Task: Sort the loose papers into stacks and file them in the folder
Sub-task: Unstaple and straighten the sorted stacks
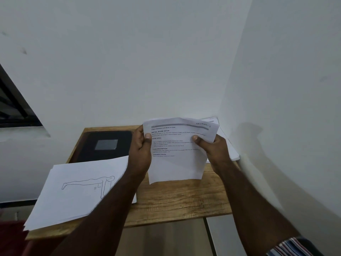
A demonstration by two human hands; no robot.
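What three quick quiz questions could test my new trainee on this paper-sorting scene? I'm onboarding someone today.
1. True or false: both hands hold the printed sheet.
2. Which lies at the table's far left? A) folder B) drawing stack C) right stack
3. What is drawn on the top sheet of the near-left stack?

Key: 1 true: left hand and right hand pinch its edges. 2 A. 3 A figure in a plank pose.
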